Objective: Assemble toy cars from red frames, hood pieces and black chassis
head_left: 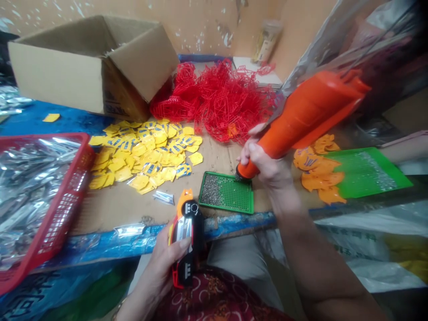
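Note:
My left hand is closed around a small toy part in orange, black and red, held just in front of the table's edge above my lap. My right hand grips a big orange electric screwdriver, tilted so its tip touches the top right corner of a small green screw tray. Tiny screws cover the left part of that tray.
A heap of yellow plastic pieces lies mid-table, red plastic frames behind it. An open cardboard box stands at the back left. A red basket of silvery parts is left. Orange pieces and a green tray are right.

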`<state>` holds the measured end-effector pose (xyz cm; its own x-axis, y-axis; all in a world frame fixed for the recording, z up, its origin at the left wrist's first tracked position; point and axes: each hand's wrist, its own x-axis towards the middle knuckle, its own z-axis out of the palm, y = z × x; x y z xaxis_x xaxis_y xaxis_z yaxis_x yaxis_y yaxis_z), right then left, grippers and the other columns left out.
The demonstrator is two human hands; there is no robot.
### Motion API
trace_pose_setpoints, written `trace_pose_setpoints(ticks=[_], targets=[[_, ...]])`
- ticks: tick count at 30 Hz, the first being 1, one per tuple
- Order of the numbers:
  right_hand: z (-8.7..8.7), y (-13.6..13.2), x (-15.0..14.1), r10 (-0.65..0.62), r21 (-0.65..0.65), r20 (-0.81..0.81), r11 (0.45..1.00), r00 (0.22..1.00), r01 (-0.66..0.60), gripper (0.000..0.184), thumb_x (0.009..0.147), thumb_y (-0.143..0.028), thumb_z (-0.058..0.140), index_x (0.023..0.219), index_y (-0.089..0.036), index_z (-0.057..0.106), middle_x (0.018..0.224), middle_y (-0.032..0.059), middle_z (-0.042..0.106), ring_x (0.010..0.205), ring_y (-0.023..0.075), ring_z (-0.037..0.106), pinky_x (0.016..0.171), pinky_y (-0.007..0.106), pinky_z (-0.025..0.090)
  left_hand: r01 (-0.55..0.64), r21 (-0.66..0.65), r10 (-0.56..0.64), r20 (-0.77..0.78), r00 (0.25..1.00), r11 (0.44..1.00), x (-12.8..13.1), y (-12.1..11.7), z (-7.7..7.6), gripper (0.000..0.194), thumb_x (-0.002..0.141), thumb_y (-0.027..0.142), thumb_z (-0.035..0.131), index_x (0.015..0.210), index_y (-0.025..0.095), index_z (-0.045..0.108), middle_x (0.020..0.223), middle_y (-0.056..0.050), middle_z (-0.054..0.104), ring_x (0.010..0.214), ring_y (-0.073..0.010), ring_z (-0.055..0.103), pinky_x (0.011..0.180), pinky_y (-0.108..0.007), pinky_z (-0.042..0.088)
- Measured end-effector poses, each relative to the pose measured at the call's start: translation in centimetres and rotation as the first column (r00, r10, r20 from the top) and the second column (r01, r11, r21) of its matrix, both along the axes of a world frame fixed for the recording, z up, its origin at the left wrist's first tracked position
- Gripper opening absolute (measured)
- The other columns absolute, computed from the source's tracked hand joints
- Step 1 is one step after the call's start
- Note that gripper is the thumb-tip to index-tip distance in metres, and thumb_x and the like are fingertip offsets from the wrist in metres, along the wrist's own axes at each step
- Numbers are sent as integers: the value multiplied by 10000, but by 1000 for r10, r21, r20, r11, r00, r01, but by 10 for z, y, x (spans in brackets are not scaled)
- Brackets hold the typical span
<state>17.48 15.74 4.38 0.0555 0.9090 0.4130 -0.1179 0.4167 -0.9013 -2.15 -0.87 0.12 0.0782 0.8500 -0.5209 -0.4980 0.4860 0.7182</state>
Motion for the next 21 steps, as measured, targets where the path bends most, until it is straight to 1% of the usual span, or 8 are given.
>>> trace_pose_setpoints(ticks=[3,6,10,12,16,19,21], targets=[[-4,4,1,-29,37,-37,999,999,31,348,679,-375,819,873,-297,540,578,-89,526,445,116,513,474,297,484,-11,-6,11,-19,1000,1000,0,1,-1,533,633,392,819,1076,140,665,738,-38,643,657,-162,586,578,-236,491],[-4,3,2,-31,44,-61,998,998,33,334,693,-398,822,908,-308,584,579,-87,533,446,116,509,480,306,495,-7,-17,7,-23,1000,1000,1,2,1,565,632,381,826,1117,144,662,777,-50,670,682,-167,605,598,-234,503],[1,0,3,-10,78,-83,997,997,16,283,717,-370,798,940,-305,635,572,-98,533,437,107,494,472,308,508,52,-51,-53,-16,998,997,3,5,6,553,657,385,819,1124,141,650,743,-53,668,620,-177,608,557,-266,523],[6,-2,4,6,91,-95,996,995,3,264,720,-342,784,938,-293,643,577,-101,538,442,105,503,477,307,520,67,-33,-68,-34,997,997,4,6,8,510,667,385,816,1087,144,656,742,-55,668,628,-181,612,561,-271,525],[20,-10,5,13,93,-134,996,991,-1,246,716,-314,762,930,-276,648,605,-87,545,460,103,525,504,309,529,54,35,-50,-104,993,998,7,9,9,479,652,377,829,1035,141,663,783,-57,678,682,-178,615,583,-252,503],[38,-22,6,25,41,-211,999,977,-17,268,666,-324,805,883,-289,652,596,-76,520,455,106,504,497,315,520,14,28,-11,-107,994,1000,12,11,10,471,649,366,839,1014,139,647,763,-32,653,648,-147,588,575,-241,489],[53,-33,7,62,-13,-257,998,964,-68,294,603,-332,854,816,-303,653,569,-76,489,448,104,473,481,313,507,-14,29,16,-103,995,1000,17,11,9,464,649,349,843,1008,137,639,759,-19,639,633,-127,567,569,-227,477]])
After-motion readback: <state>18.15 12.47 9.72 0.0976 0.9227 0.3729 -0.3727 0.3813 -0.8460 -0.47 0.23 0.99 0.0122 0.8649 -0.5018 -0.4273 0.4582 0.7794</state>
